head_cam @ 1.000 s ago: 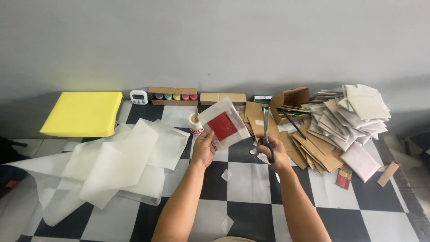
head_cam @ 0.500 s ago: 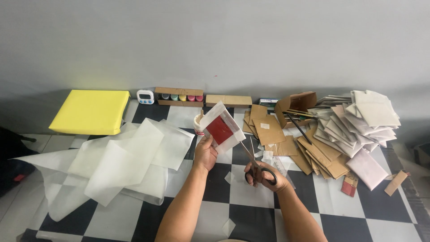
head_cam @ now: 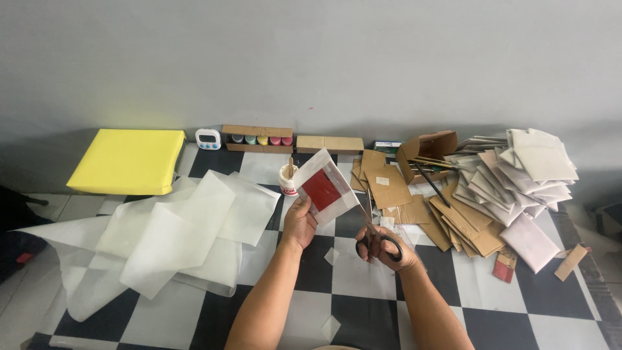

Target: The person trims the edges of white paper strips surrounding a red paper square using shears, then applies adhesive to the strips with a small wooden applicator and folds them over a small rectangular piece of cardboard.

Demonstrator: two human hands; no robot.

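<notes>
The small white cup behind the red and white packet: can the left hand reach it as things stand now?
Probably not freely. The left hand holds the red and white packet upright, and this packet stands between it and the small white cup. The hand is full.

Plain grey wall (head_cam: 311, 58); black-and-white checkered floor (head_cam: 363, 279); soft even light.

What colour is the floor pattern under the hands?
Black and white checks on the floor, clearest in the head view.

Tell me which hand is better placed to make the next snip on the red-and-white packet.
Right. The right hand already grips the scissors, blades pointing up at the packet, which the left hand holds up by its lower edge.
</notes>
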